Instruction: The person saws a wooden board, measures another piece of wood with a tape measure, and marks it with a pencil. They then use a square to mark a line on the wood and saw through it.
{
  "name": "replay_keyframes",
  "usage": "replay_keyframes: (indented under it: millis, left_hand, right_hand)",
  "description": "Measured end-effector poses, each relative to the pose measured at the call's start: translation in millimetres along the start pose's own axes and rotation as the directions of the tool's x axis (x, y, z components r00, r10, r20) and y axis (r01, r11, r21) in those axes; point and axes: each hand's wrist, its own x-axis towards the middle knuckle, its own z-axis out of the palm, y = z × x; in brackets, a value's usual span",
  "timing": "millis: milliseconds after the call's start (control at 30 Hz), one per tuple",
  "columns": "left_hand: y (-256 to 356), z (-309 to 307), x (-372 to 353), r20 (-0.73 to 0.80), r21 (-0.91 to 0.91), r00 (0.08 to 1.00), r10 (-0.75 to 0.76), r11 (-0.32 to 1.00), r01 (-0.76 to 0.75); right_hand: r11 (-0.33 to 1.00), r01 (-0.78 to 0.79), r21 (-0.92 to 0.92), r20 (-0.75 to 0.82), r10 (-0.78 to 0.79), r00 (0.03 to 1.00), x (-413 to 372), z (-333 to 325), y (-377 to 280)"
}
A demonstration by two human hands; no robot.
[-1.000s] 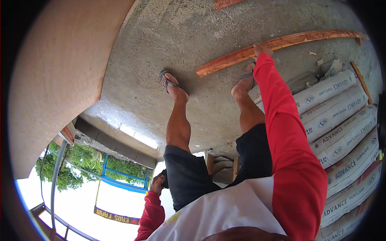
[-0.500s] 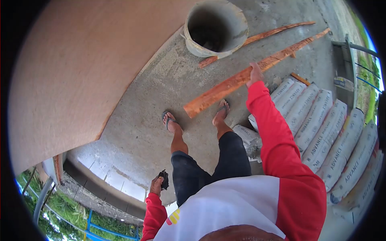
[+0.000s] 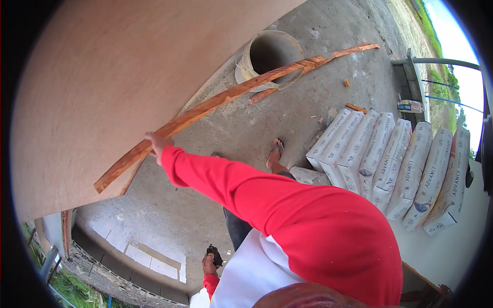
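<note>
At nine o'clock the right hand (image 3: 159,146) has its grip closed round a board (image 3: 215,100) slanting from eight towards one, crossing in front of the bucket (image 3: 245,70) at twelve. Near half past six, the left hand (image 3: 208,264) grips a black object (image 3: 214,254).

Bags (image 3: 382,156) are kinda just piled up on the right, a bucket (image 3: 245,69) is plonked on the floor (image 3: 231,128) out front, and a panel (image 3: 102,77) is set left.

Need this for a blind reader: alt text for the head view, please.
Right hand holding a long wood strip that crosses in front of a panel and bucket; left hand holding a dark object. Advance Portland bags lie stacked at right.
</note>
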Motion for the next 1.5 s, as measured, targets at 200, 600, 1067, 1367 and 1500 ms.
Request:
replay_keyframes:
  millis: [200,600,1067,1367,1500]
  left_hand:
    - [12,6,-9,0.032,-0.381,0.999,0.023,0.924,-0.009]
    - [255,158,-30,0.290,-0.425,0.923,0.253,0.898,-0.112]
    - [435,393,-102,0.031,-0.117,0.682,0.731,0.680,-0.723]
    - [449,406,-117,0.107,-0.222,0.616,0.780,0.623,-0.750]
    - [452,387,-117,-0.124,-0.470,0.585,0.802,0.472,-0.746]
  right_hand:
    - [0.432,0.223,-0.874,0.408,0.400,0.821,-37,-16,60]
    - [0.084,0.731,-0.677,0.699,0.385,0.603,-183,-180,-114]
    - [0.988,0.008,-0.156,0.916,0.141,0.375,-204,-249,-427]
    - [-0.116,0.989,-0.088,0.994,0.048,0.095,-263,-230,-439]
    - [0.505,0.805,-0.311,0.915,-0.070,0.397,-266,-234,-411]
